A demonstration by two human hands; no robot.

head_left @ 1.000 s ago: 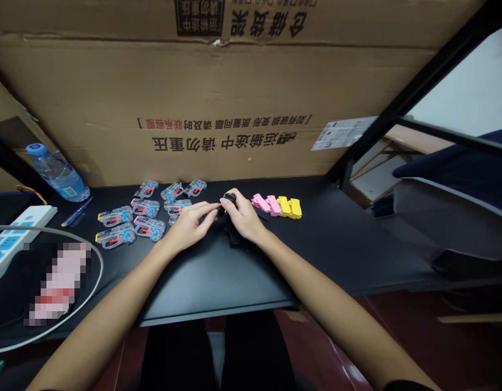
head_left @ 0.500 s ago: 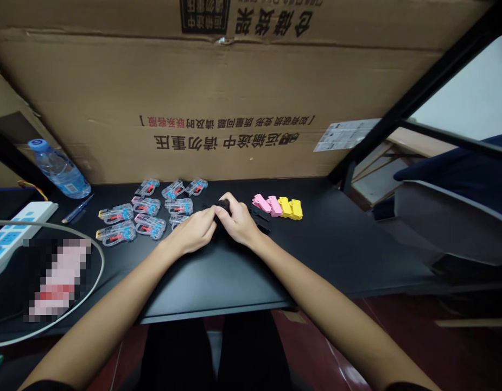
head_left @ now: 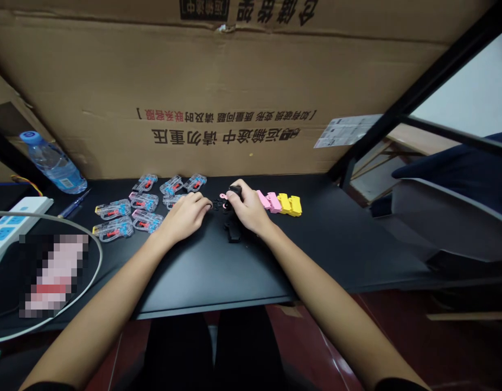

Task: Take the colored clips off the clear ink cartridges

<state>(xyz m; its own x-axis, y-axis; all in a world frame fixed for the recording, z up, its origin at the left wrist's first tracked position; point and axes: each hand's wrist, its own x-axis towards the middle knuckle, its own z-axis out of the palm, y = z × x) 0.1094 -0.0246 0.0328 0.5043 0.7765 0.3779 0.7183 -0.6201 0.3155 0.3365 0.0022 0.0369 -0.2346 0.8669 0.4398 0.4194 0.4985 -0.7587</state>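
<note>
My right hand (head_left: 249, 208) rests on the black desk (head_left: 218, 271) with its fingers closed around a small black part (head_left: 235, 190). My left hand (head_left: 187, 214) lies beside it with the fingers curled down on the desk; whether it holds anything is hidden. Between the hands lie tiny black pieces and one small pink piece (head_left: 222, 196). Another black part (head_left: 233, 233) lies just in front of my right hand. Right of that hand stand pink blocks (head_left: 270, 201) and yellow blocks (head_left: 290, 205). Several clear plastic parts with blue and red insides (head_left: 145, 206) are spread left of my left hand.
A large cardboard box (head_left: 218, 98) stands along the back of the desk. A water bottle (head_left: 53, 164), a blue pen (head_left: 74, 204) and a white power strip (head_left: 10, 222) are at the left, with a white cable loop (head_left: 94, 271). A black frame post (head_left: 401, 98) rises at the right.
The hands were pressed together on the black part and have now come apart. The right hand moved back toward the pink blocks; the left hand settled on the desk.
</note>
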